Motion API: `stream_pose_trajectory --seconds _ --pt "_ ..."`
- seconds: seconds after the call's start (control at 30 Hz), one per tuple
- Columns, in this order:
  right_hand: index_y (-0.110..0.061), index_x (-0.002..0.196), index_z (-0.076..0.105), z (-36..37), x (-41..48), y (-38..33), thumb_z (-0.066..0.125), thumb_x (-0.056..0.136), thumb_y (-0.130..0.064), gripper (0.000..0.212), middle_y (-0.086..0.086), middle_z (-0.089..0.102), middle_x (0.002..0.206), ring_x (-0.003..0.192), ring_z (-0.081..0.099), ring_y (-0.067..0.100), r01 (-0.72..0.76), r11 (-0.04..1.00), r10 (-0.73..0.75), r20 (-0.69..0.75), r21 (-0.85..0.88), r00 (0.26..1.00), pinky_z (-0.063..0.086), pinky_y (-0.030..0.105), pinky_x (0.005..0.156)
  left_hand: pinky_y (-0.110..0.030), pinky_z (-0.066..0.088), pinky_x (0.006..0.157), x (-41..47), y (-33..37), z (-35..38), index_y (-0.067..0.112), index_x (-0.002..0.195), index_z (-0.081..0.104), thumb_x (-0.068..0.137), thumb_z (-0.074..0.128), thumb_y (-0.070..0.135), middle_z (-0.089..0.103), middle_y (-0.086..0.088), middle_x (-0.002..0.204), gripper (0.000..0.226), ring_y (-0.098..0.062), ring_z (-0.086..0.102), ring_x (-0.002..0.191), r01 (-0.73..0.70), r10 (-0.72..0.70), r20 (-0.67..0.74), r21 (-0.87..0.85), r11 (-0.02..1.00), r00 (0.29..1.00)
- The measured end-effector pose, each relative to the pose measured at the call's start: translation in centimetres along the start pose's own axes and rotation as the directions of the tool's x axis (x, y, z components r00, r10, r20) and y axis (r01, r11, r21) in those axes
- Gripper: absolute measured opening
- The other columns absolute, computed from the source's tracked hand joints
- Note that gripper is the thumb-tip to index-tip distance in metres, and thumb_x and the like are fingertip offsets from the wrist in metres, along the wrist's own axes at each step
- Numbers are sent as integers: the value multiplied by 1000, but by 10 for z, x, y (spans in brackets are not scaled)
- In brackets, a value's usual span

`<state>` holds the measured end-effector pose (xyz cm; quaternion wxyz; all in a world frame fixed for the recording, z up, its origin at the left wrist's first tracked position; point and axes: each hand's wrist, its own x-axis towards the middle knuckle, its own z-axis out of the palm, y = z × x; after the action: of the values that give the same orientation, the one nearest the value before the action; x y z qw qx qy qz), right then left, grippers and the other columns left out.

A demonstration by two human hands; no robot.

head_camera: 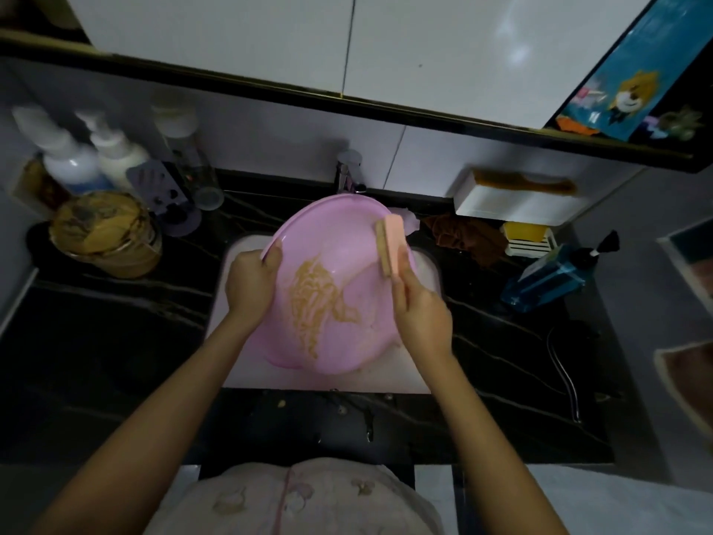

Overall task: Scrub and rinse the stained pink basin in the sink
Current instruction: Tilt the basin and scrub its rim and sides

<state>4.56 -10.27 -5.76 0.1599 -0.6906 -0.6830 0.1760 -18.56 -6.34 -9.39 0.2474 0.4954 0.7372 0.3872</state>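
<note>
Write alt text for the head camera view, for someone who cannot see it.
A person's left hand grips the rim of a tilted pink basin over a white sink, while the right hand holds a sponge at its far rim. A brown stain streaks the basin's bottom.

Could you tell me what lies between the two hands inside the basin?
In the head view, a brown stain smeared over the pink basin lies between the left hand and the right hand holding the sponge.

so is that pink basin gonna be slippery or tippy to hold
Probably light: the left hand tilts the pink basin by its rim. Likely slippery where brown residue smears its inside. Its rounded shape may rock in the sink.
</note>
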Motion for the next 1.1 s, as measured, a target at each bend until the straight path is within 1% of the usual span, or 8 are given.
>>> stream_pose_trajectory --seconds 0.07,0.17,0.33,0.5,0.67,0.8,0.97,1.1 --pt "-38 148 13 -2 -10 -16 28 99 -44 52 14 61 64 58 59 35 94 995 -95 11 28 995 44 37 53 -39 48 63 -2 0 2 2 72 57 82 30 61 61 -19 69 66 -39 61 73 14 -14 24 9 1000 1000" --pt "-38 145 28 1 -40 -21 27 94 -50 53 4 56 47 40 55 26 422 872 -415 79 -249 906 35 26 37 -36 39 58 -5 3 0 5 63 47 84 34 53 52 -13 59 54 -39 59 69 33 -34 34 24 999 999" --pt "-34 150 16 -44 15 -10 29 100 -39 52 12 63 78 67 63 31 143 955 -126 83 -259 989 45 33 54 -33 33 55 -10 15 9 5 62 52 88 35 51 55 -9 58 56 -29 55 64 6 -10 118 33 999 993" --pt "-36 137 47 -41 -21 -16 32 92 -48 49 3 55 45 36 54 21 491 760 -455 191 -425 870 30 23 33 -32 33 56 -5 18 10 14 54 41 93 41 47 52 -6 57 52 -30 55 64 -10 8 145 14 1000 989" --pt "-30 148 28 -63 36 -3 33 100 -34 48 14 66 91 83 64 32 41 983 -24 97 -178 995 36 29 56 -33 33 56 -18 32 14 16 52 34 97 46 36 48 -5 55 51 -29 51 62 -50 46 140 28 998 989" --pt "-38 149 17 -48 -9 -21 32 100 -36 52 9 62 81 76 63 30 292 942 -246 253 -164 936 37 31 54 -32 28 52 -21 31 15 18 53 32 98 44 35 42 -1 52 50 -27 46 57 -54 47 133 45 998 990" --pt "-25 147 28 -69 42 -10 28 101 -32 47 15 63 104 90 60 31 -116 955 153 118 -271 981 44 36 68 -32 34 56 -23 51 25 14 58 40 98 44 31 48 -3 58 43 -30 52 63 -122 103 193 90 988 976" --pt "-29 150 17 -57 -6 -41 28 101 -31 50 15 66 103 91 62 31 186 952 -111 291 -244 950 39 33 65 -33 34 56 -18 49 24 17 55 35 96 42 35 44 -1 55 46 -28 49 60 -105 86 177 100 989 980"
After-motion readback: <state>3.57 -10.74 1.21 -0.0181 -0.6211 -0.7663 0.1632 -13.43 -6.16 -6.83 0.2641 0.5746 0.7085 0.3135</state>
